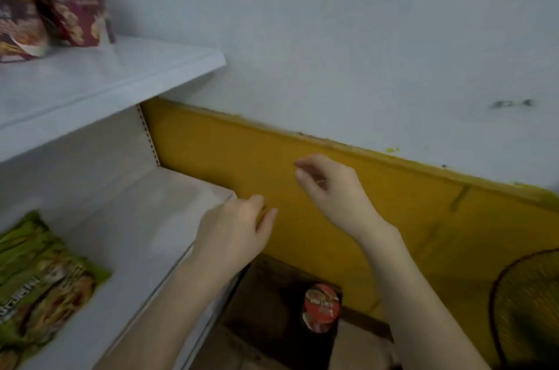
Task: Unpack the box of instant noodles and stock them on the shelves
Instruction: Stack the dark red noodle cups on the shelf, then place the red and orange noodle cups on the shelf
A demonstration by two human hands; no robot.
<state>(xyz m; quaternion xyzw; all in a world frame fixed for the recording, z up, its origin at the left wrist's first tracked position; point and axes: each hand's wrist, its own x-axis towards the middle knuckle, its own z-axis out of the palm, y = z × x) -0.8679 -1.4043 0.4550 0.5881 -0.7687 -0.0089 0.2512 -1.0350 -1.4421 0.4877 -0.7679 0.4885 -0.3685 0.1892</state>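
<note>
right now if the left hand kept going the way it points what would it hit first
Probably the yellow wall panel: the left hand points up and right past the corner of the lower shelf, with nothing visible between. Depth is hard to judge.

- The left hand (pixel 233 233) and the right hand (pixel 332 185) are shown bare, uncovered from fingertips to wrist.
- The left forearm (pixel 169 309) and the right forearm (pixel 423 294) are likewise seen bare along their whole visible length, down to the lower edge of the view.
- Both forearms are shaped slim and smooth, narrowed at the wrist and gradually widened toward the elbow.
- The fingers (pixel 305 180) are shown slender; their outlines are softened by blur, so finer detail cannot be made out.
- A short, plain nail is seen on the left thumb (pixel 272 212).
</note>
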